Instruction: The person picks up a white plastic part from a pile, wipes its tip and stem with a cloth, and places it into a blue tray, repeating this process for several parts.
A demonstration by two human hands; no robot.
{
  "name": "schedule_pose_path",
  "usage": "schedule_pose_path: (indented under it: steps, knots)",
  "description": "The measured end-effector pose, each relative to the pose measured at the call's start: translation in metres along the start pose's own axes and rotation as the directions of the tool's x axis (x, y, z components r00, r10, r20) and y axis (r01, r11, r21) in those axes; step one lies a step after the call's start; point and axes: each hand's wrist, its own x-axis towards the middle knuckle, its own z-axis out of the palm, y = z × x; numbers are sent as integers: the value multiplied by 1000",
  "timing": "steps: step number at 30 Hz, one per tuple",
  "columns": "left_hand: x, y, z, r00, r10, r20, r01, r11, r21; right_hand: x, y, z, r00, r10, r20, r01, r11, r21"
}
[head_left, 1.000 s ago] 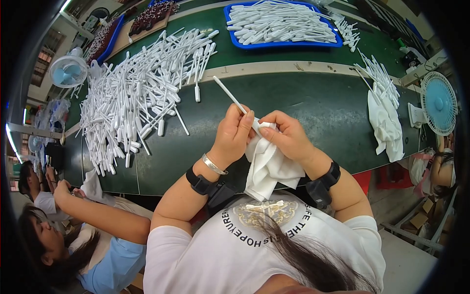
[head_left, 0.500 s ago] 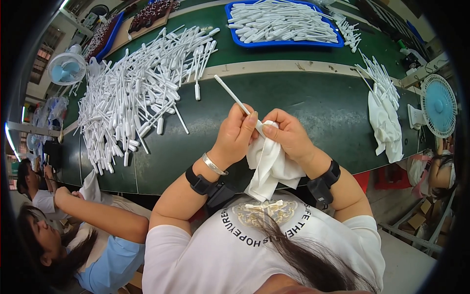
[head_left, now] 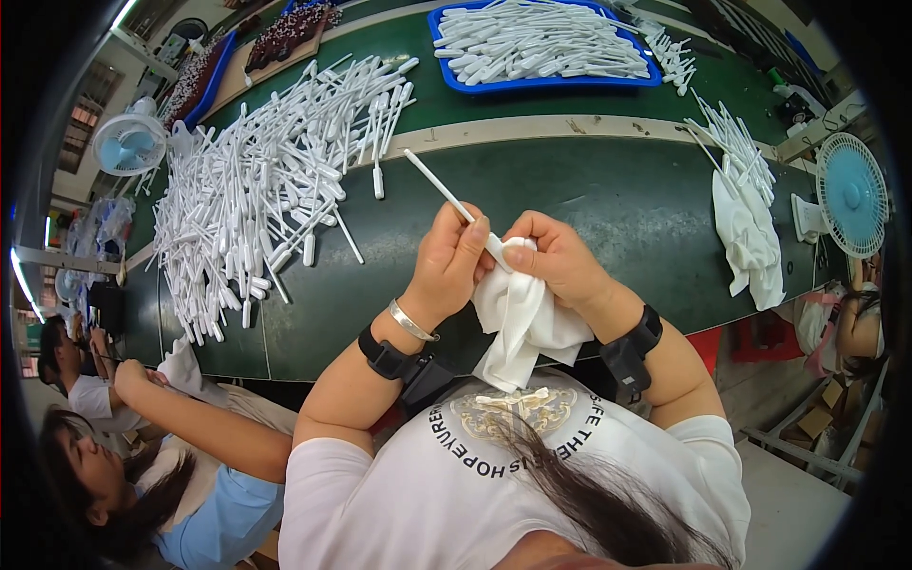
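My left hand (head_left: 453, 252) pinches a slim white stick (head_left: 432, 179) between thumb and fingers; its thin end points up to the far left. The stick's other end disappears into a white cloth (head_left: 518, 323) bunched against it. Around that end, my right hand (head_left: 551, 252) grips the cloth, its thumb pressed on top, and the folds hang toward my chest. Both hands nearly meet above the near part of the green table (head_left: 617, 204). To the left lies a heap of similar white sticks with thicker rounded ends (head_left: 247, 204).
Beyond the ledge stands a blue tray (head_left: 560, 85) full of white sticks. At right, another white cloth (head_left: 746, 242) lies beside a small bunch of sticks (head_left: 736, 142). Fans stand at right (head_left: 850, 195) and far left (head_left: 130, 144). A co-worker's arm (head_left: 204, 408) reaches in at lower left.
Hands, stick and cloth have stayed almost in place, with only slight shifts of the fingers and cloth folds. The whole view has tilted a little.
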Motion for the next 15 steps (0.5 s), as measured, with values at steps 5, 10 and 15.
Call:
schedule_pose_path:
  steps: [5, 10, 15]
  knots:
    - [3, -2, -2, 1000, -13, -18, 12, 998, -63, 2, -8, 6, 1000, 0, 8, 0, 999, -49]
    - [4, -3, -1, 1000, 6, 25, -7, 1000, 14, 6, 1, -1, 1000, -17, -8, 17, 1000, 22]
    - [6, -6, -7, 1000, 17, 4, -16, 991, -129, 5, -1, -8, 998, 0, -63, 5, 997, 82]
